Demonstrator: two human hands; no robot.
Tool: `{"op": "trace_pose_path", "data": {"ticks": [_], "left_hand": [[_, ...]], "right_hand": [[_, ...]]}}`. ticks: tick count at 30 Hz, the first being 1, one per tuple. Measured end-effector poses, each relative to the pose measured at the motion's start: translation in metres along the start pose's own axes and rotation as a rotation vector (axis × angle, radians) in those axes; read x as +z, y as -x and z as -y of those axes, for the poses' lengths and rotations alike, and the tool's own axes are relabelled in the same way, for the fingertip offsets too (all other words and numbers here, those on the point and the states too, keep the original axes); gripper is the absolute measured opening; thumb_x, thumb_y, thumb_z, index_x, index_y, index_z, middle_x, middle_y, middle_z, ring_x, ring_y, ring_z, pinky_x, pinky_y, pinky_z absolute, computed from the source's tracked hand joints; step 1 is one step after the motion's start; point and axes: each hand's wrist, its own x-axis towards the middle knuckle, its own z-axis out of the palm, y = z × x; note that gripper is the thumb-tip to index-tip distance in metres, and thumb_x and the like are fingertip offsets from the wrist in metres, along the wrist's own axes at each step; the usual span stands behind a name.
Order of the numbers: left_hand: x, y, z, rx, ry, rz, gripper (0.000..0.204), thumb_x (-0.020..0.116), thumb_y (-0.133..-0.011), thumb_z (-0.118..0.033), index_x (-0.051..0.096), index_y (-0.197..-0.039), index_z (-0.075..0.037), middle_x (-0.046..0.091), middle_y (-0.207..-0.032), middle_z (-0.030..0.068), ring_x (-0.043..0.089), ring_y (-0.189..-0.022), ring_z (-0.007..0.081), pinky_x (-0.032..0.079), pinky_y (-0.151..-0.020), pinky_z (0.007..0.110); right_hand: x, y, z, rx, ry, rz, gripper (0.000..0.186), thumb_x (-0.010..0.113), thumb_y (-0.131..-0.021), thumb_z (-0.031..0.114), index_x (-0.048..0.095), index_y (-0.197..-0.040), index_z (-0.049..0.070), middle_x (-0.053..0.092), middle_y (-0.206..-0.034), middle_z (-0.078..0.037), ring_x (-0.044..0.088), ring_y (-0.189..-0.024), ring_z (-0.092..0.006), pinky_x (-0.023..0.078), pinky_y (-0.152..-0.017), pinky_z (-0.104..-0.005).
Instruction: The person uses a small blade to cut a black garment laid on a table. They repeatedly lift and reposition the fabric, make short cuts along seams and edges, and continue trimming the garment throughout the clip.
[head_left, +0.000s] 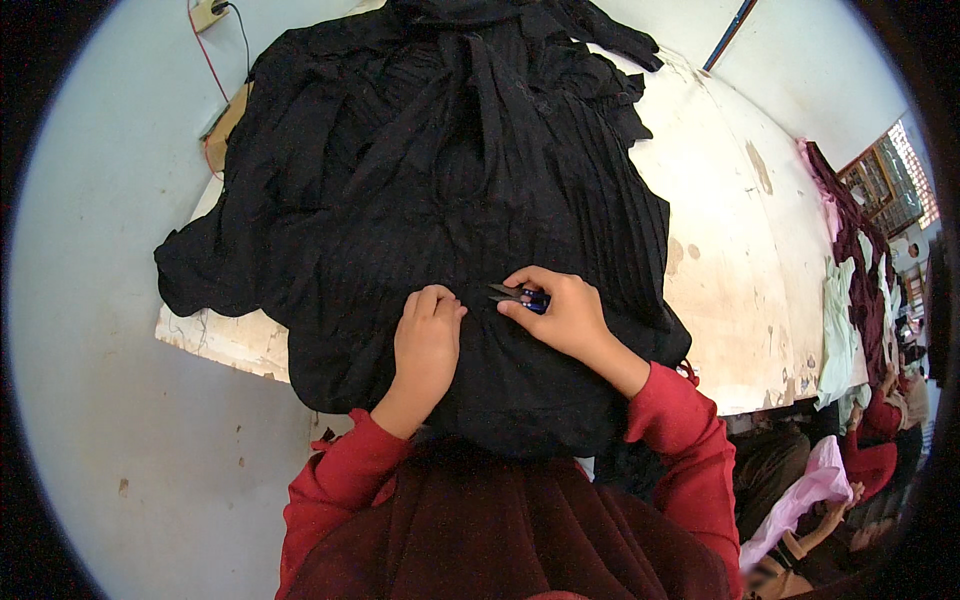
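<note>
A black pleated garment [380, 220] lies spread over the table and hangs past its near edge. My right hand [568, 312] is closed around small thread snips [532, 299] with a dark blue handle; their pointed blades face left, just above the cloth. To the left of the blades, my left hand [430, 325] rests on the garment with its fingers bent and pressed together at the fabric. Whether a fold of cloth or a thread is pinched there is too small to make out.
The pale wooden table [735, 270] has stained, worn patches. A power socket with a cord [212, 12] is on the wall at the upper left. Pink, maroon and mint cloth [838, 320] lies along the right side, where other people sit; one handles pink fabric [805, 490].
</note>
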Motion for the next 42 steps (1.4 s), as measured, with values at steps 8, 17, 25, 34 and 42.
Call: {"op": "trace_pose_path", "data": {"ticks": [8, 17, 25, 34, 42], "left_hand": [[-0.002, -0.004, 0.003, -0.130, 0.307, -0.110, 0.009, 0.056, -0.094, -0.007, 0.060, -0.094, 0.002, 0.061, -0.102, 0.0141, 0.063, -0.091, 0.0300, 0.051, -0.080, 0.037], [-0.004, -0.004, 0.002, -0.154, 0.345, -0.095, 0.010, 0.056, -0.095, -0.007, 0.059, -0.094, 0.003, 0.061, -0.103, 0.0142, 0.064, -0.091, 0.0288, 0.051, -0.079, 0.036], [0.002, -0.002, 0.007, -0.085, 0.337, -0.130, 0.012, 0.055, -0.095, -0.008, 0.059, -0.094, 0.003, 0.059, -0.102, 0.0145, 0.063, -0.088, 0.0327, 0.050, -0.077, 0.038], [0.000, -0.003, 0.006, -0.093, 0.375, -0.125, 0.012, 0.055, -0.095, -0.008, 0.059, -0.094, 0.003, 0.059, -0.103, 0.0153, 0.062, -0.089, 0.0329, 0.050, -0.078, 0.038], [0.002, -0.003, 0.006, -0.091, 0.359, -0.136, 0.011, 0.057, -0.094, -0.008, 0.059, -0.094, 0.003, 0.060, -0.103, 0.0150, 0.063, -0.088, 0.0320, 0.050, -0.077, 0.037]], "right_hand": [[0.009, -0.004, 0.004, -0.200, 0.010, -0.029, 0.027, 0.075, -0.078, 0.034, 0.073, -0.097, 0.015, 0.071, -0.078, -0.007, 0.070, -0.071, -0.0256, 0.054, -0.063, -0.0360], [0.020, -0.005, 0.013, -0.269, 0.114, -0.055, 0.021, 0.074, -0.079, 0.031, 0.074, -0.092, 0.013, 0.072, -0.081, -0.009, 0.071, -0.071, -0.0260, 0.054, -0.062, -0.0346], [0.020, -0.005, 0.015, -0.258, 0.169, -0.056, 0.021, 0.074, -0.079, 0.031, 0.075, -0.090, 0.014, 0.072, -0.079, -0.010, 0.070, -0.069, -0.0264, 0.054, -0.061, -0.0356], [0.016, -0.006, 0.013, -0.219, 0.124, -0.018, 0.021, 0.073, -0.078, 0.033, 0.075, -0.091, 0.016, 0.071, -0.076, -0.010, 0.069, -0.067, -0.0298, 0.054, -0.060, -0.0405], [0.019, -0.008, 0.009, -0.229, 0.110, -0.037, 0.021, 0.072, -0.079, 0.033, 0.075, -0.091, 0.017, 0.071, -0.076, -0.011, 0.069, -0.067, -0.0303, 0.054, -0.060, -0.0405]]}}
